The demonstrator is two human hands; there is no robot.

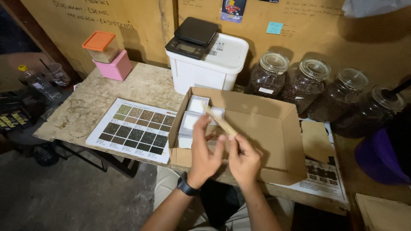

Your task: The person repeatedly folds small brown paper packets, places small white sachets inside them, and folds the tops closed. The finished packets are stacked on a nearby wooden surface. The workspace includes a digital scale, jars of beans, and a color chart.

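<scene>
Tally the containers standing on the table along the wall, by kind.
Glass jars with dark contents: 4
White lidded bin: 1
Small box with orange lid: 1
Pink box: 1
Total: 7

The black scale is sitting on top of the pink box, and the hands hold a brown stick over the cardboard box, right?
Not quite. The head view shows the black scale sitting on the white tub, not the pink box. The rest holds: both hands, left and right, hold a brown stick over the cardboard box.
</scene>
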